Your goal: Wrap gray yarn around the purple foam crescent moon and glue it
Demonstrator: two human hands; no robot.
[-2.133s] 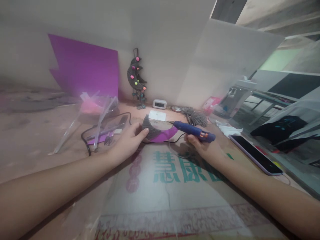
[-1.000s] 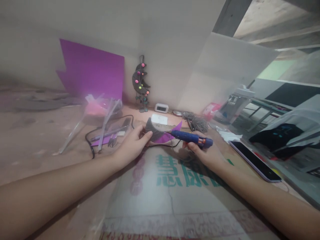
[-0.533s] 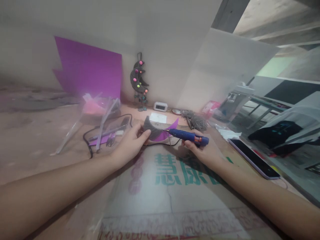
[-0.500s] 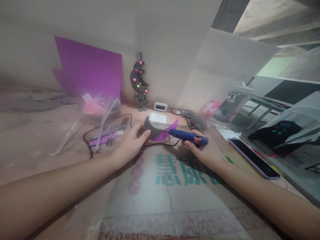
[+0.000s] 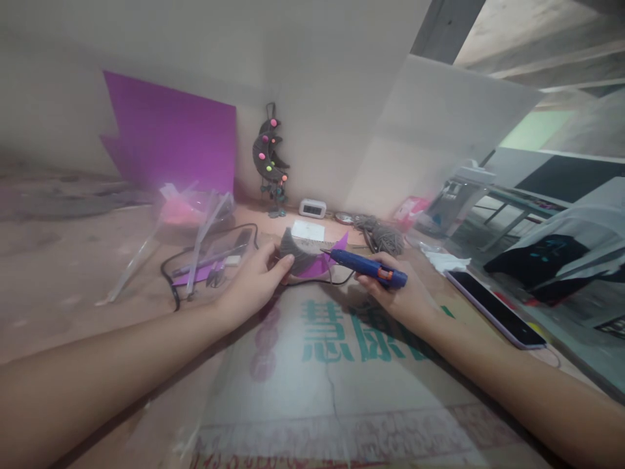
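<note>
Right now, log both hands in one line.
left hand: holds grey-and-purple crescent | right hand: grips blue glue gun | gun tip: near crescent

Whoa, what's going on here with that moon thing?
A person's left hand grips a flat purple crescent by its left end, which is covered in grey strands; the other end is bare purple. The right hand holds a dark blue glue gun, its thin nozzle pointed at the crescent's middle. I can't tell whether they touch. Behind, against the pale wall, is a dark grey moon-shaped ornament with colourful dots, and a bundle of grey yarn lies to the right.
</note>
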